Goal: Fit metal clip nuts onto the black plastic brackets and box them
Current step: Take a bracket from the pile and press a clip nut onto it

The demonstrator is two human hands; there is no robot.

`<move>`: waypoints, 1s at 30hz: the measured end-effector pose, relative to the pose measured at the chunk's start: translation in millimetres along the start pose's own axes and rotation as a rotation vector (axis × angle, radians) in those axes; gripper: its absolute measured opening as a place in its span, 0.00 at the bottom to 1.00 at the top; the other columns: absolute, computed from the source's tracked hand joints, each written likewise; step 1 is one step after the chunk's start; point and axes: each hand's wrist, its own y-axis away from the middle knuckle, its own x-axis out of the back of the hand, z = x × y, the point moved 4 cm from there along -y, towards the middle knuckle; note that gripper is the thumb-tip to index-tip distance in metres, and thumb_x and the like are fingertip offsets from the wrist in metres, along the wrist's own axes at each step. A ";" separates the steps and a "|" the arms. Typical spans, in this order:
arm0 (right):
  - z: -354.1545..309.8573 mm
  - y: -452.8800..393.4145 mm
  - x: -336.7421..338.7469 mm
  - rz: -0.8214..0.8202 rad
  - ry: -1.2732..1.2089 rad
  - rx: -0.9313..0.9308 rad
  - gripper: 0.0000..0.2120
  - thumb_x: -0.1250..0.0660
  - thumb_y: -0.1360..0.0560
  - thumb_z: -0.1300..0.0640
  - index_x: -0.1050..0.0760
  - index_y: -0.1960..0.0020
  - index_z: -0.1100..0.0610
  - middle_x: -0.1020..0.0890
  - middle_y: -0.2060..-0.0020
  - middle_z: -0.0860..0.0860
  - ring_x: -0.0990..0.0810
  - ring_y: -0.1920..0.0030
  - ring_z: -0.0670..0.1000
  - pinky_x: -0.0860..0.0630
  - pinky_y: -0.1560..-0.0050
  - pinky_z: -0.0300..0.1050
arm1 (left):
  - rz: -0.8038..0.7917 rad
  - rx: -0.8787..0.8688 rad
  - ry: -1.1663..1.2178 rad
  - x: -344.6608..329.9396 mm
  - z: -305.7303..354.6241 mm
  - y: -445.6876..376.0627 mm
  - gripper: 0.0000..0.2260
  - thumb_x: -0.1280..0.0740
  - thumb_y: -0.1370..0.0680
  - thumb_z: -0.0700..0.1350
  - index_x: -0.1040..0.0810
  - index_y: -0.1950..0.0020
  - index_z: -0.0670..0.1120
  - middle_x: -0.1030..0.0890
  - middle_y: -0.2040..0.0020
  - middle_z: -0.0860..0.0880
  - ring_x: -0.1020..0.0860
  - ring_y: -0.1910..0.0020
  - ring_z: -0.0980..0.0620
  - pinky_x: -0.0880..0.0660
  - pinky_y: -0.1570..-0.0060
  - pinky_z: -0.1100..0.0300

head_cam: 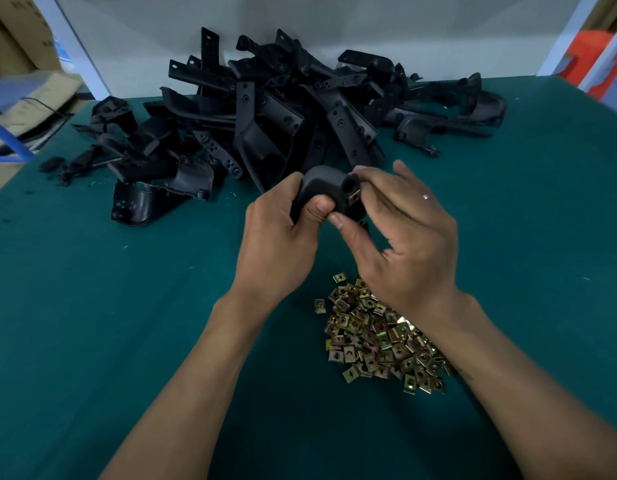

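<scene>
Two bare forearms are seen nearest the camera, reaching forward over a green table (92,341). Under the right forearm a heap of brass-coloured clip nuts (376,337) is spread on the cloth, with one stray nut (319,305) lying just to its left. Above the table, a black bracket (326,188) is held between both hands. It is gripped by the left hand (283,233), whose fingers are curled round its left end with the thumb pressed on its underside. A single clip nut (355,195) is pinched against the bracket's right end by the thumb and forefinger of the right hand (404,237), while the other fingers are spread loosely.

Behind the hands, a large pile of brackets (283,105) is stacked toward the table's far edge, against a white wall (335,26). Bare cloth is left on the near left and along the right side. Cardboard boxes (19,46) are seen beyond the left edge.
</scene>
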 end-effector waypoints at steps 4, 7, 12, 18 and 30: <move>-0.6 -0.4 -5.9 -0.060 -0.231 -0.151 0.13 0.27 0.20 0.59 0.18 0.40 0.67 0.15 0.48 0.55 0.16 0.47 0.52 0.19 0.48 0.48 | 0.018 0.147 0.215 1.9 -6.1 -2.6 0.22 0.38 0.16 0.55 0.28 0.52 0.35 0.27 0.68 0.44 0.33 0.73 0.46 0.33 0.74 0.51; -3.6 2.7 -7.4 -0.048 -0.209 -0.213 0.10 0.27 0.20 0.58 0.17 0.46 0.67 0.16 0.56 0.54 0.18 0.57 0.50 0.22 0.57 0.43 | 0.037 0.271 0.400 1.0 -12.6 -0.7 0.20 0.39 0.15 0.52 0.31 0.52 0.33 0.28 0.68 0.45 0.35 0.73 0.49 0.36 0.76 0.57; -3.7 0.9 0.1 -0.036 0.011 -0.048 0.13 0.31 0.18 0.56 0.17 0.52 0.66 0.20 0.63 0.53 0.23 0.64 0.53 0.25 0.64 0.45 | -0.046 0.353 0.507 -10.8 -13.5 3.8 0.17 0.40 0.17 0.56 0.29 0.54 0.42 0.28 0.68 0.50 0.33 0.74 0.51 0.33 0.76 0.59; 1.9 -3.2 2.5 -0.161 -0.398 -0.242 0.11 0.31 0.20 0.60 0.20 0.60 0.58 0.23 0.68 0.46 0.25 0.66 0.50 0.30 0.63 0.45 | -0.190 0.425 0.562 -17.1 -17.3 8.0 0.18 0.41 0.16 0.57 0.24 0.50 0.42 0.29 0.68 0.51 0.35 0.75 0.52 0.33 0.76 0.60; 23.1 3.7 1.2 -0.431 -0.873 -0.578 0.21 0.33 0.22 0.53 0.30 0.63 0.70 0.31 0.71 0.67 0.31 0.71 0.66 0.32 0.72 0.61 | -0.632 0.465 0.516 -27.7 -6.7 17.8 0.21 0.41 0.17 0.54 0.28 0.50 0.35 0.32 0.69 0.47 0.36 0.77 0.51 0.38 0.76 0.58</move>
